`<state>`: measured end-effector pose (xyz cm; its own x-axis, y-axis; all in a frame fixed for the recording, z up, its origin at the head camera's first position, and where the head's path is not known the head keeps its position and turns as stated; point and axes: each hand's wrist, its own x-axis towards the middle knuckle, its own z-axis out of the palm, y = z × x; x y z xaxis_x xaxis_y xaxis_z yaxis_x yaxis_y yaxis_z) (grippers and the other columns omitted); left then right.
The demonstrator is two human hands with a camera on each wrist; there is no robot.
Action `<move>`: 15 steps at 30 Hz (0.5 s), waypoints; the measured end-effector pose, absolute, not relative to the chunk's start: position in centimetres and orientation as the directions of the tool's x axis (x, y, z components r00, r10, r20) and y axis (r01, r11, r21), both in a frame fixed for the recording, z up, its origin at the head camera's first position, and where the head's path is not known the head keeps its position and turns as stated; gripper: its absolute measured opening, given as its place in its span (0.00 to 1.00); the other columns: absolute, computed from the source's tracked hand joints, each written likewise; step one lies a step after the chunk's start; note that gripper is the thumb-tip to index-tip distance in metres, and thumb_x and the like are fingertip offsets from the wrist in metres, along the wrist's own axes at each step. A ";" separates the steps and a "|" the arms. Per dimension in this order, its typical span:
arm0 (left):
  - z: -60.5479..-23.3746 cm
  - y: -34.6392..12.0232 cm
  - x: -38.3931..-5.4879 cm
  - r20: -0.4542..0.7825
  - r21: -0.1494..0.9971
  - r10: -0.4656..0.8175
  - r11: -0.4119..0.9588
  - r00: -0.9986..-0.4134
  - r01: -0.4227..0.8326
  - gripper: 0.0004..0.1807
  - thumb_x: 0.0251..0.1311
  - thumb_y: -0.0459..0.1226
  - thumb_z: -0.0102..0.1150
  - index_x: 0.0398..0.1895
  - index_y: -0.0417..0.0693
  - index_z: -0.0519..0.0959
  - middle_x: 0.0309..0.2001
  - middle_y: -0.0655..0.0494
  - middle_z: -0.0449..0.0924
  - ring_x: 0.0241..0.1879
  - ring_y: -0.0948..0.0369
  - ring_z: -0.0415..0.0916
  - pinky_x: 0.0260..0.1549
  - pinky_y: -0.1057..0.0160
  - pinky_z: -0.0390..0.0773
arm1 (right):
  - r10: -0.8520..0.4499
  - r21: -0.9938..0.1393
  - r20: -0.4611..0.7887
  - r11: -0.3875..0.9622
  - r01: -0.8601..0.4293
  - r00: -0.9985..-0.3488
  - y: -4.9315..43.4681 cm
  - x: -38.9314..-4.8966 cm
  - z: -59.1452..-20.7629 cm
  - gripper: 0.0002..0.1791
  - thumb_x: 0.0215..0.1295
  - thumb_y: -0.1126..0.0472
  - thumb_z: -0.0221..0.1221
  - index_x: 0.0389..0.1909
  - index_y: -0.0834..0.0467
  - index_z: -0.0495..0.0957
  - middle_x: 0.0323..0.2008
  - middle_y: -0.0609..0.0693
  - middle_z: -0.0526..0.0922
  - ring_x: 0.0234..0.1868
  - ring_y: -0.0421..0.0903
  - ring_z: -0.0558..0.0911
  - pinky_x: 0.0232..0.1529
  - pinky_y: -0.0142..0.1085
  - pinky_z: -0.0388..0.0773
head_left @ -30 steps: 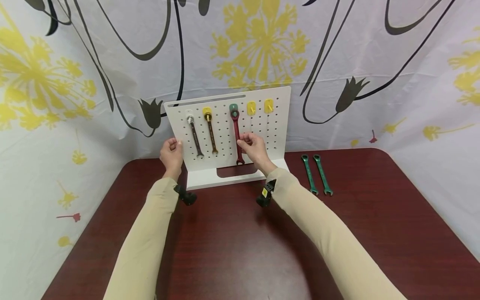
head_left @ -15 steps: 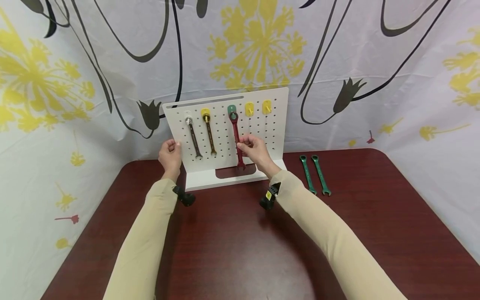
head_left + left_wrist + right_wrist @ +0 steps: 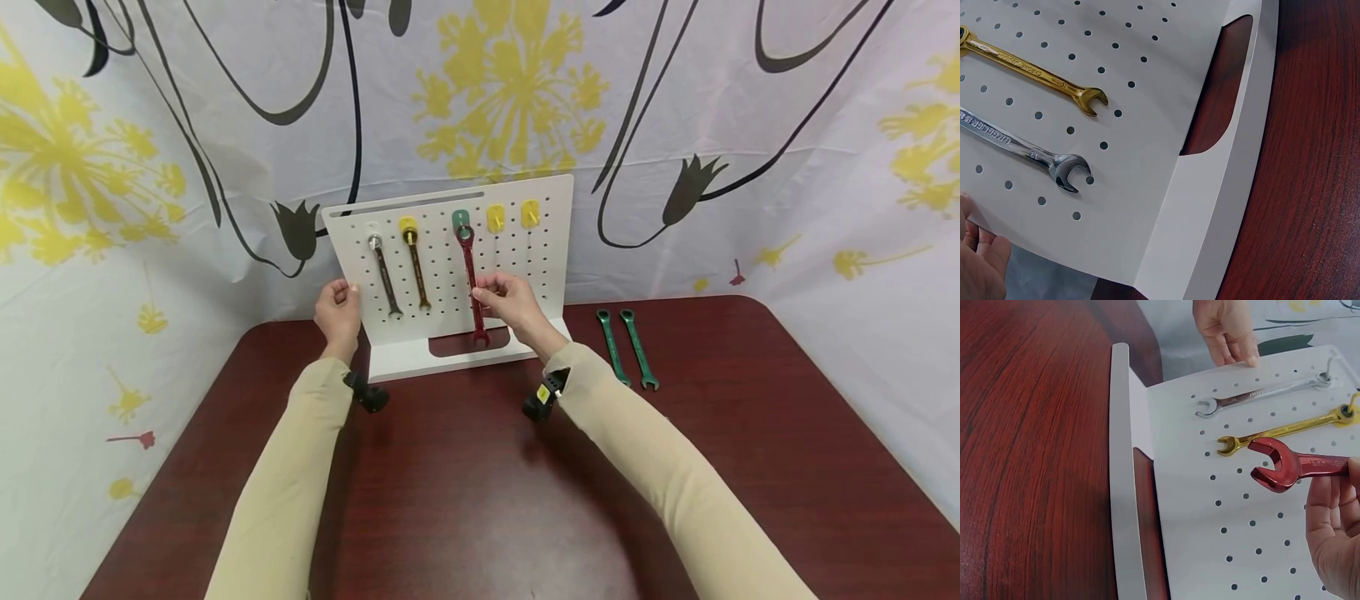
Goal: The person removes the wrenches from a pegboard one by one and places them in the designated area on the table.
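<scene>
My right hand (image 3: 513, 304) pinches the shaft of a red combination wrench (image 3: 469, 260) between thumb and fingers. The wrench's ring end overlaps the green hook (image 3: 461, 218), and its open end (image 3: 1277, 465) stands out from the white pegboard (image 3: 442, 283). With thumb and curled fingers, my left hand (image 3: 337, 317) grips the pegboard's left edge. A silver wrench (image 3: 1022, 147) and a gold wrench (image 3: 1032, 69) hang side by side between my hands.
Right of the red wrench are two yellow hooks (image 3: 496, 218) on the board. Two green wrenches (image 3: 637, 350) lie on the dark red table (image 3: 450, 483) to the right of the stand. A patterned cloth (image 3: 660, 100) hangs behind.
The red wrench has shifted slightly downward in my right hand, its lower end tipping out from the board over the base cutout. My left hand has kept its grip on the edge.
</scene>
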<state>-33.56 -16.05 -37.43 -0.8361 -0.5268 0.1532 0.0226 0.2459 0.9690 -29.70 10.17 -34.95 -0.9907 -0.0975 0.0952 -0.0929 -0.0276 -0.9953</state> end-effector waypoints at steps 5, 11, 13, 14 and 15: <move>-37.4 -16.1 -33.5 0.153 0.967 -0.524 0.255 -0.838 0.018 0.17 0.63 0.39 0.55 0.51 0.38 0.75 0.50 0.44 0.79 0.50 0.54 0.76 0.50 0.59 0.76 | -0.118 -0.997 0.073 -0.049 -0.067 -0.990 10.3 -29.4 -34.7 0.04 0.63 0.68 0.58 0.37 0.65 0.75 0.26 0.45 0.76 0.27 0.36 0.76 0.31 0.28 0.79; -37.4 -16.1 -33.5 0.149 0.966 -0.520 0.257 -0.841 0.012 0.17 0.63 0.39 0.55 0.52 0.39 0.74 0.50 0.44 0.78 0.50 0.55 0.76 0.50 0.60 0.76 | -0.130 -0.997 0.040 -0.077 -0.031 -0.991 10.1 -29.1 -33.8 0.04 0.64 0.67 0.57 0.38 0.63 0.75 0.28 0.46 0.75 0.28 0.37 0.75 0.31 0.28 0.79; -37.4 -16.1 -33.5 0.148 0.965 -0.521 0.261 -0.841 0.008 0.17 0.63 0.39 0.54 0.52 0.39 0.74 0.50 0.45 0.78 0.50 0.55 0.76 0.50 0.60 0.76 | -0.134 -0.996 0.035 -0.081 -0.024 -0.990 10.1 -29.1 -33.6 0.04 0.64 0.67 0.57 0.38 0.62 0.75 0.28 0.46 0.75 0.28 0.37 0.76 0.31 0.28 0.79; -37.4 -16.1 -33.5 0.148 0.965 -0.521 0.261 -0.841 0.008 0.17 0.63 0.39 0.54 0.52 0.40 0.74 0.50 0.45 0.78 0.50 0.55 0.76 0.50 0.60 0.76 | -0.135 -0.996 0.033 -0.081 -0.022 -0.990 10.0 -29.1 -33.5 0.04 0.63 0.66 0.58 0.38 0.62 0.75 0.28 0.46 0.75 0.28 0.37 0.76 0.31 0.28 0.79; -37.4 -16.1 -33.5 0.146 0.966 -0.522 0.260 -0.841 0.007 0.17 0.63 0.39 0.54 0.52 0.40 0.74 0.50 0.45 0.78 0.50 0.55 0.76 0.50 0.60 0.76 | -0.137 -0.996 0.032 -0.083 -0.021 -0.990 10.0 -29.1 -33.4 0.04 0.63 0.66 0.58 0.38 0.62 0.75 0.28 0.46 0.76 0.29 0.37 0.76 0.32 0.28 0.79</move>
